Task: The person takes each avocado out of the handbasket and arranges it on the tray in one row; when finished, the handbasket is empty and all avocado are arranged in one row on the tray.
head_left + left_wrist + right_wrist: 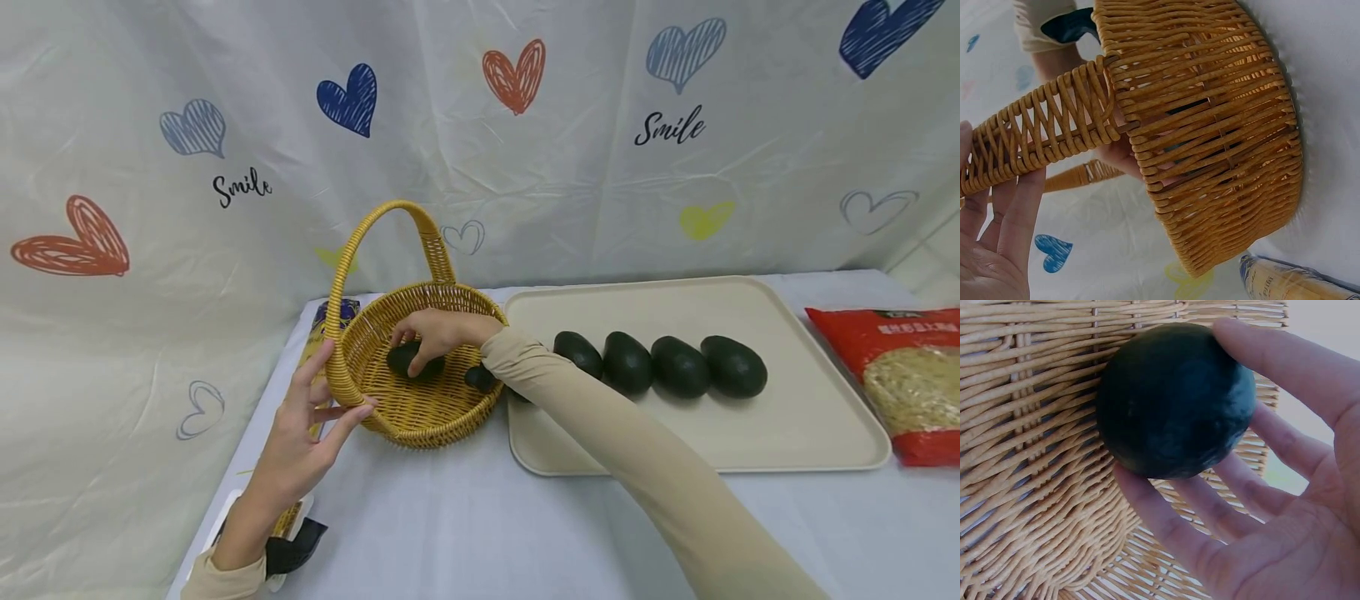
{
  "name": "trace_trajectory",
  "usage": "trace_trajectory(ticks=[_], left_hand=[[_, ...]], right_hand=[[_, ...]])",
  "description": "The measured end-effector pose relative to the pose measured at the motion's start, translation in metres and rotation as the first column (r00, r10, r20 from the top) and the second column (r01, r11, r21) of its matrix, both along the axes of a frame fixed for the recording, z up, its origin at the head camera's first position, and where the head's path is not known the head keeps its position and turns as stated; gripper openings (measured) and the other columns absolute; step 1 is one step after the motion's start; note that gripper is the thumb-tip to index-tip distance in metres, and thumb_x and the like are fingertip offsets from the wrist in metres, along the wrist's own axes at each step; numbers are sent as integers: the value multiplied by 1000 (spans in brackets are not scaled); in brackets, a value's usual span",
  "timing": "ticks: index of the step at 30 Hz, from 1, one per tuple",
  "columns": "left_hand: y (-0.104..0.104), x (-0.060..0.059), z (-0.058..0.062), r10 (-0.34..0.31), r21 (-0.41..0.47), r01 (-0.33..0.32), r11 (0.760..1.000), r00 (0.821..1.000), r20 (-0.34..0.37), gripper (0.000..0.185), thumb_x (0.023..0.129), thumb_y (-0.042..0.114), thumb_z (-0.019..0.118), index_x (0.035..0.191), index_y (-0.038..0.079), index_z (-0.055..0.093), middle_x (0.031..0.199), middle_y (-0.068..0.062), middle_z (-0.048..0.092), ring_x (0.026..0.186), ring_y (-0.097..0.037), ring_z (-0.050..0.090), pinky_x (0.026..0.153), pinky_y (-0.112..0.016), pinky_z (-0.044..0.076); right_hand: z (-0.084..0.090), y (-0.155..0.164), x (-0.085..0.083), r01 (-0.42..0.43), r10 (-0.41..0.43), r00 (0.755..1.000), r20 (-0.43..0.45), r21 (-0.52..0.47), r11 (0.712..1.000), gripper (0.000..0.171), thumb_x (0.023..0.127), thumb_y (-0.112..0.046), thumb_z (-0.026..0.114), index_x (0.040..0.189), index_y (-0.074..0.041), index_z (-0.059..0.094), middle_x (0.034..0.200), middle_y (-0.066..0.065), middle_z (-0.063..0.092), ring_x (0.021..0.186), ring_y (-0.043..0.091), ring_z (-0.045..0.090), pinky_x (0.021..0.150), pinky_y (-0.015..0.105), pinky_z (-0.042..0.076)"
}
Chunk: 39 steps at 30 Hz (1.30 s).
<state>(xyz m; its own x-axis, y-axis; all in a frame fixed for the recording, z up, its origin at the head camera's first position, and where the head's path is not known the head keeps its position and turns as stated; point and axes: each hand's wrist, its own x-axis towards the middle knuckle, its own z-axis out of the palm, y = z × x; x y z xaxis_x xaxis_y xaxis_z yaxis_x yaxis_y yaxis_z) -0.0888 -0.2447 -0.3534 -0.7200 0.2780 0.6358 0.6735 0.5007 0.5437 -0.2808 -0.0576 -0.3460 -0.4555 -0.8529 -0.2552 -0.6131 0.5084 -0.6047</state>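
Note:
A dark green avocado (412, 362) lies inside the yellow wicker basket (435, 435), near its left side. My right hand (442, 330) reaches over the rim and grips this avocado; in the right wrist view the thumb and fingers curl round the avocado (1175, 403) against the woven wall. With the left hand (303, 437) I hold the lower left end of the basket's tall handle (347, 275). The left wrist view shows the left fingers (1019, 212) on the woven handle (1041, 134). Through the weave, parts of the right hand show.
Right of the basket, a beige tray (787, 417) bears several avocados (678, 367) in a row, one partly behind my right sleeve. A red package (911, 383) lies at the far right. Behind the basket's left side is a blue and yellow package (348, 312).

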Motion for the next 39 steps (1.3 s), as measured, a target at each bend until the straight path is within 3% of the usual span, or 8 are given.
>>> trace_trajectory(ticks=[6,17,26,33,39], left_hand=[[0,1,0,-4,7,4,1000,1000,2,110,70,-32,76,162,-3,24,106,-19,74,106,0,68,82,-15,59],[-1,0,0,-19,6,19,1000,1000,-21,106,72,-29,78,160,-6,24,106,-19,74,107,-2,69,82,-16,59],[1,0,0,-27,13,27,1000,1000,-14,107,72,-30,76,161,-5,24,108,-19,72,106,-6,70,82,-16,59],[3,-1,2,-32,12,32,999,999,-16,108,72,-31,76,162,-4,23,105,-19,73,105,-3,69,82,-16,59],[2,1,0,-21,17,21,1000,1000,-19,107,72,-30,77,161,-4,24,106,-17,73,105,-2,69,81,-15,59]], right_hand=[[3,-1,6,-34,33,999,36,52,998,59,93,-10,81,147,-8,58,149,13,55,137,27,51,106,31,51],[11,-11,19,-95,91,994,52,82,992,57,93,-11,81,145,-9,59,143,14,60,131,26,56,103,31,52],[8,-17,27,-171,163,984,69,134,976,65,92,-12,82,151,-12,54,150,13,52,137,30,51,105,31,48],[13,-10,28,-192,200,979,-31,169,967,68,90,-12,84,152,-18,55,149,6,54,134,22,52,109,31,46],[31,9,29,-215,230,962,-150,109,971,66,90,-12,82,150,-19,57,147,4,54,129,16,52,108,28,45]])
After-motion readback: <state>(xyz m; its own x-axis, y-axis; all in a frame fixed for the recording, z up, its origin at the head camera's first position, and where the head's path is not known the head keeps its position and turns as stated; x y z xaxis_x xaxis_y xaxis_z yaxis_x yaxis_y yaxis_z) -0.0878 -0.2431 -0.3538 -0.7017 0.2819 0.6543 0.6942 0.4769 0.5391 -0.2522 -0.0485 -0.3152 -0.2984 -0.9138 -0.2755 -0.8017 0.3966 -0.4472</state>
